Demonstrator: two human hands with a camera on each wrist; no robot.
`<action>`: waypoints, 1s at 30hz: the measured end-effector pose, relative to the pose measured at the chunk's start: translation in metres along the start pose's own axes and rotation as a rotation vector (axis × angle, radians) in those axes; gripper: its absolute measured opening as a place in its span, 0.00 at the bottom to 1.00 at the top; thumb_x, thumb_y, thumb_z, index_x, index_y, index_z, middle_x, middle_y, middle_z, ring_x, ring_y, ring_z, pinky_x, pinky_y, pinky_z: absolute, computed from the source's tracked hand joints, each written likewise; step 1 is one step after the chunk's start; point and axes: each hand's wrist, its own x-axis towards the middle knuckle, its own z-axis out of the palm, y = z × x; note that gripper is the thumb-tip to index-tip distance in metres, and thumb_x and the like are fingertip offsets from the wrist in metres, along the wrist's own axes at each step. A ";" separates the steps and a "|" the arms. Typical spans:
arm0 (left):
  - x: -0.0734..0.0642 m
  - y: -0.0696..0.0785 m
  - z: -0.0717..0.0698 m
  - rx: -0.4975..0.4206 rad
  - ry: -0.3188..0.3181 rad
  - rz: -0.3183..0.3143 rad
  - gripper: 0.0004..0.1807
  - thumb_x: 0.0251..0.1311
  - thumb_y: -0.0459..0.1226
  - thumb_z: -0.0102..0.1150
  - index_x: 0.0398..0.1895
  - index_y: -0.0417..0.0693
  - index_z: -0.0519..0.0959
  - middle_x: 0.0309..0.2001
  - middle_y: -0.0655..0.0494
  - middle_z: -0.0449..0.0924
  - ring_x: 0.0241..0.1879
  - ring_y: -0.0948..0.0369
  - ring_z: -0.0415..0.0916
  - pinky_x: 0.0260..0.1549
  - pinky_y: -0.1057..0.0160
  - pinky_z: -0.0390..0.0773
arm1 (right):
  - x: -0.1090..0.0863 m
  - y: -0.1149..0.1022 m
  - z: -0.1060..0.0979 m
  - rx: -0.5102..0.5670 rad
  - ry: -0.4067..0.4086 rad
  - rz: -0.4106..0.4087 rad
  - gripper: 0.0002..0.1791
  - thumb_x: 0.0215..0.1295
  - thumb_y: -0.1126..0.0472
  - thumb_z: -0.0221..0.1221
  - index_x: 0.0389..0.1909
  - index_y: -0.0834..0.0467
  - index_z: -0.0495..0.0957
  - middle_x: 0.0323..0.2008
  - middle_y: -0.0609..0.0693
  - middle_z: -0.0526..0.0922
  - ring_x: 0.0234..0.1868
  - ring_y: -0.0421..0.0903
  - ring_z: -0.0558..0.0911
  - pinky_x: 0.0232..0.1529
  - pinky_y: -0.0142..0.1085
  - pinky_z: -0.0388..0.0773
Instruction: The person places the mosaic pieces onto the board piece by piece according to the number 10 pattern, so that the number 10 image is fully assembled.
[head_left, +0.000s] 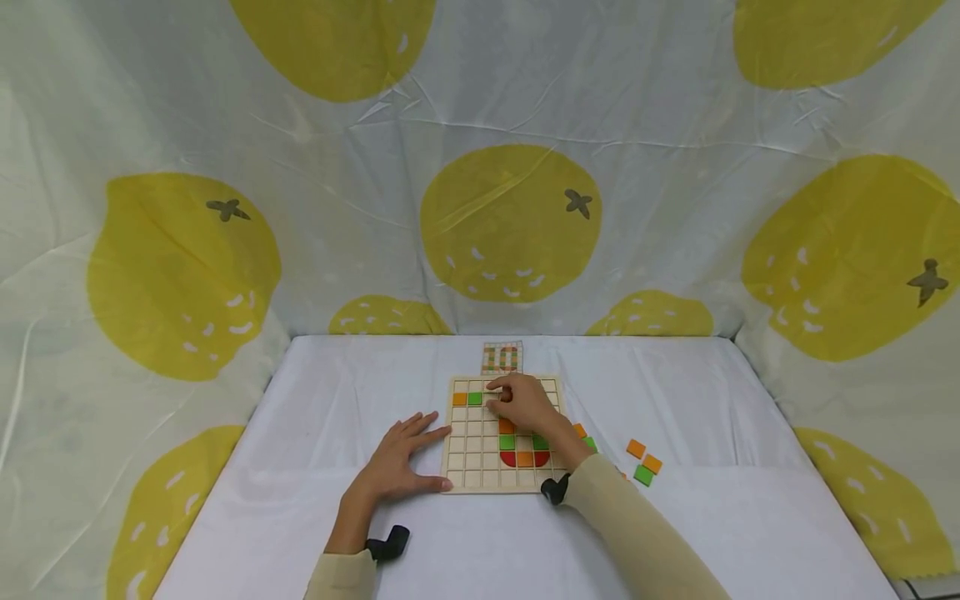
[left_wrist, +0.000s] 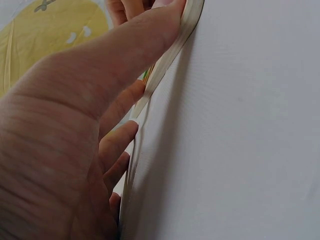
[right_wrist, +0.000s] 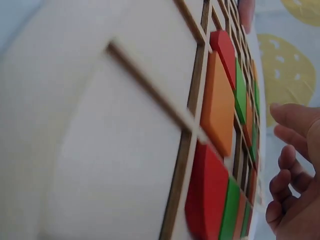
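A wooden grid board [head_left: 473, 479] lies on the white table. My left hand [head_left: 402, 458] is spread beside its left side, thumb at the near corner and a fingertip at the edge. Over the board's upper part is my right hand [head_left: 525, 402], its thumb and forefinger bent and apart, with no tile visible between them. Just left of those fingertips sit an orange tile [head_left: 460, 400] and a green tile [head_left: 475, 399] in their cells. Red rounded tiles [right_wrist: 206, 192], an orange tile [right_wrist: 218, 105] and green ones fill cells nearer the front; my right hand hides some cells.
A small pattern card [head_left: 502, 357] lies beyond the board's far edge. Loose to the right are orange tiles [head_left: 635, 448] and a green tile [head_left: 643, 475]; more lie partly behind my right forearm. A lemon-print cloth [head_left: 510, 225] hangs behind the table.
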 end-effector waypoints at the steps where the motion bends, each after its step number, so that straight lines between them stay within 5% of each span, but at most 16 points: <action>1: 0.000 0.000 0.000 -0.001 -0.001 -0.003 0.50 0.44 0.69 0.72 0.73 0.68 0.73 0.80 0.56 0.60 0.82 0.47 0.50 0.79 0.35 0.48 | -0.002 0.002 -0.003 0.002 0.004 0.002 0.17 0.68 0.53 0.68 0.55 0.53 0.86 0.25 0.46 0.75 0.24 0.41 0.67 0.31 0.34 0.67; 9: 0.001 0.000 0.000 -0.002 0.003 -0.001 0.50 0.43 0.69 0.73 0.73 0.66 0.73 0.80 0.55 0.61 0.82 0.47 0.50 0.78 0.35 0.48 | -0.025 0.020 -0.030 -0.039 0.042 0.025 0.19 0.66 0.50 0.70 0.56 0.51 0.87 0.28 0.45 0.75 0.28 0.42 0.69 0.28 0.33 0.65; 30: 0.000 -0.001 0.001 -0.006 0.002 0.001 0.51 0.43 0.70 0.73 0.74 0.67 0.72 0.80 0.55 0.60 0.82 0.46 0.50 0.78 0.35 0.48 | -0.129 0.075 -0.112 -0.132 0.137 0.175 0.22 0.61 0.48 0.73 0.54 0.52 0.87 0.29 0.46 0.73 0.31 0.43 0.70 0.26 0.31 0.67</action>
